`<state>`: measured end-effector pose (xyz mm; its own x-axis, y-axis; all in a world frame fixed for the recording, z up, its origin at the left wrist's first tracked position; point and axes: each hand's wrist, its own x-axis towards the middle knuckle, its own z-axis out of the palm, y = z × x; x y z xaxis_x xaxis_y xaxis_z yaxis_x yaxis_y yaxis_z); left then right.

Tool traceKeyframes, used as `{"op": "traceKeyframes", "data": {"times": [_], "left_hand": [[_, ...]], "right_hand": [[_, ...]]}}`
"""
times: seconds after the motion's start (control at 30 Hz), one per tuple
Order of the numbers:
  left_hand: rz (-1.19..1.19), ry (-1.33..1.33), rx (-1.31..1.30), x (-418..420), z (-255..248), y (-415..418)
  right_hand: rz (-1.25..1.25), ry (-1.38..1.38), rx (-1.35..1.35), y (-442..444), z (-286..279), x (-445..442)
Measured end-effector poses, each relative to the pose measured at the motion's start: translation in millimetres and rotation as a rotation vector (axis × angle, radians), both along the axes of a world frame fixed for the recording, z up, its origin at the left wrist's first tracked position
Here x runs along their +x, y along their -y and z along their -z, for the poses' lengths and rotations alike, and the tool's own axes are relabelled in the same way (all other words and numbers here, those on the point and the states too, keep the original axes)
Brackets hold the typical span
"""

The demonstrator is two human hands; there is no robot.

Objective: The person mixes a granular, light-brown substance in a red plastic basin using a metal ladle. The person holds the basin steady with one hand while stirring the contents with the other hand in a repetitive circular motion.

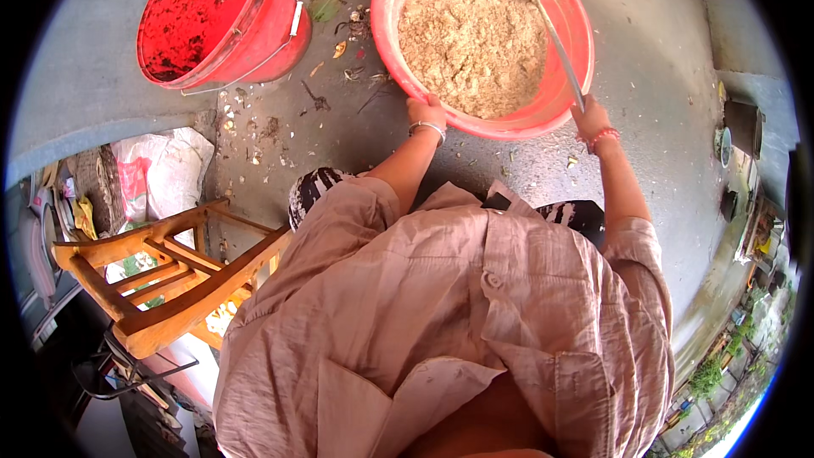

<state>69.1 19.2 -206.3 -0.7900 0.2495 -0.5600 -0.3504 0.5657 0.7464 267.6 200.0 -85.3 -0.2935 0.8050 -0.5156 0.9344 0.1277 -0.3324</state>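
Observation:
A wide red plastic basin [575, 19] stands on the concrete floor in front of me. Inside it lies a heap of damp, crumbly tan meal [470, 38]. My left hand [428, 113] grips the basin's near rim, with the thumb on top. In my right hand [590, 119], at the right rim, is the handle of a long metal ladle or scoop [559, 51]. Its handle slants across the inside of the basin, and its head rests at the far edge of the meal, partly buried, so its exact shape is hidden.
A red bucket [280, 44] with a wire handle stands left of the basin, dark residue inside. Scraps and dry leaves [340, 49] litter the concrete floor [356, 133]. A wooden chair [172, 267] lies at my left near a white woven sack [175, 172]. Plants [706, 378] line the far right.

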Motion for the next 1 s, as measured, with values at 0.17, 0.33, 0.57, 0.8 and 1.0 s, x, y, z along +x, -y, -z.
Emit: {"op": "traceKeyframes", "data": {"times": [0.17,0.33,0.57,0.8,1.0], "left_hand": [[0.029,-0.024,0.005,-1,19,-3],[-0.003,0.018,0.004,0,22,1],[0.039,-0.017,-0.057,2,24,-5],[0.039,-0.020,-0.106,0,24,-3],[0.024,-0.048,-0.046,1,29,-2]], "right_hand": [[-0.096,0.115,0.184,-13,95,50],[0.120,0.050,-0.441,-1,31,50],[0.417,-0.181,-0.940,43,-14,59],[0.486,-0.361,-1.095,96,-42,62],[0.212,-0.291,-0.757,84,-82,71]]}}
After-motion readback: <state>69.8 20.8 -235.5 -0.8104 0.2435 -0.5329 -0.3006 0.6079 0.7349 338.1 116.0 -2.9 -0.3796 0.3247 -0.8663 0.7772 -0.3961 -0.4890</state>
